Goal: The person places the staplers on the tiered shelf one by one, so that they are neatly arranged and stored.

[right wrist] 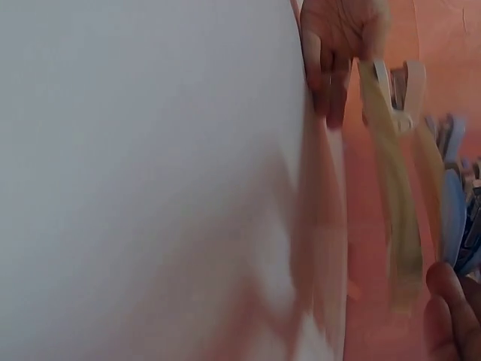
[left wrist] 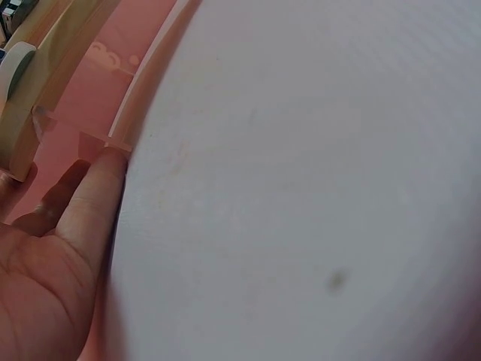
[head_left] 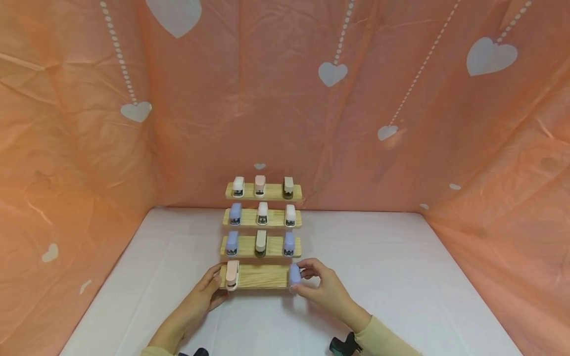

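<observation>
A tiered rack with wooden shelves bears mini staplers in lavender, white, pink and beige. At the left end of the lowest shelf (head_left: 262,277), my left hand (head_left: 207,291) grips the board's end, some fingers below it. A pink stapler (head_left: 232,275) stands on this shelf beside that hand. My right hand (head_left: 327,291) pinches a lavender stapler (head_left: 295,274) between thumb and fingers at the shelf's right end. In the right wrist view, right fingertips (right wrist: 447,289) touch the lavender stapler (right wrist: 453,214). The left wrist view shows left fingers (left wrist: 98,203) near a clear support piece (left wrist: 68,135).
Three upper shelves carry more staplers, among them a beige stapler (head_left: 261,243) and a white stapler (head_left: 262,213). The rack stands on a white tabletop (head_left: 378,267). An orange curtain (head_left: 267,99) with white hearts encloses the back and sides.
</observation>
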`<state>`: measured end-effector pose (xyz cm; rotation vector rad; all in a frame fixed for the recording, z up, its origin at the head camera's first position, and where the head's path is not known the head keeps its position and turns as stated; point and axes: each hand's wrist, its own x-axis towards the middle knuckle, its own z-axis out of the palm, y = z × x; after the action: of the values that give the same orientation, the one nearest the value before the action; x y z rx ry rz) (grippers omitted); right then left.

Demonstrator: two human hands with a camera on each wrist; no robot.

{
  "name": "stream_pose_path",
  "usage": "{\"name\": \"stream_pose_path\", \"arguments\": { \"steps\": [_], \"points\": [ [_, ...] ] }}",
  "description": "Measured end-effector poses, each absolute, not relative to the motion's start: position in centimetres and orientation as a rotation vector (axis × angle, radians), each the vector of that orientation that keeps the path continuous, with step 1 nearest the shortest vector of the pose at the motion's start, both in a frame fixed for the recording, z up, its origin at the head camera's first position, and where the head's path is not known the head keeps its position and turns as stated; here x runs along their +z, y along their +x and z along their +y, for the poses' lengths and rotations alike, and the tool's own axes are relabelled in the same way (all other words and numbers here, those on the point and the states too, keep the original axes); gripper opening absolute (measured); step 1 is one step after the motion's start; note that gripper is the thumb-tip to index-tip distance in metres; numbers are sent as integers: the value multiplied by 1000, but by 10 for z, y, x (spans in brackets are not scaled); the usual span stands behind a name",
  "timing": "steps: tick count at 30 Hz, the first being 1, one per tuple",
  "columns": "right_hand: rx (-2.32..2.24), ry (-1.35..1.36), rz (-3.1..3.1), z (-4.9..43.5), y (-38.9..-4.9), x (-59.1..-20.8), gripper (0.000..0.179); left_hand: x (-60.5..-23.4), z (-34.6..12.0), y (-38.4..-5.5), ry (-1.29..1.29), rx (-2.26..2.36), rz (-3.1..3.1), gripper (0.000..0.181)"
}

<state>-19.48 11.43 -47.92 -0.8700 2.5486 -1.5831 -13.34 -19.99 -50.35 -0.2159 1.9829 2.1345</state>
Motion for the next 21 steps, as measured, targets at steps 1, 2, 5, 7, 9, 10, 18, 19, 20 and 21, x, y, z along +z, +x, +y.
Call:
{"name": "stream_pose_path", "arguments": {
  "steps": [1,2,5,7,9,10,18,19,20,21],
  "points": [
    [-1601,-895,2533,111,-194,-480,48,-503,-200,-133,-218,2136,1981,43],
    [-1612,-917,2524,107,-193,-481,48,-503,-200,-133,-218,2137,1979,43],
    [-1635,-965,2497,96,-190,-482,47,-503,-200,-132,-216,2142,1975,43],
    [-1635,-983,2490,88,-187,-482,45,-503,-200,-132,-214,2145,1975,43],
    [-1640,-990,2475,80,-186,-483,42,-503,-200,-132,-207,2147,1975,43],
    [-1636,-991,2473,77,-186,-483,41,-503,-200,-132,-207,2150,1972,43],
    [-1557,-880,2515,52,-190,-485,40,-505,-200,-132,-195,2155,1976,44],
    [-1553,-848,2522,49,-191,-485,41,-506,-200,-132,-195,2156,1981,44],
    [-1550,-819,2527,47,-192,-485,42,-506,-200,-132,-194,2155,1985,44],
    [-1549,-792,2529,45,-192,-486,44,-506,-200,-132,-191,2155,1988,45]
  ]
}}
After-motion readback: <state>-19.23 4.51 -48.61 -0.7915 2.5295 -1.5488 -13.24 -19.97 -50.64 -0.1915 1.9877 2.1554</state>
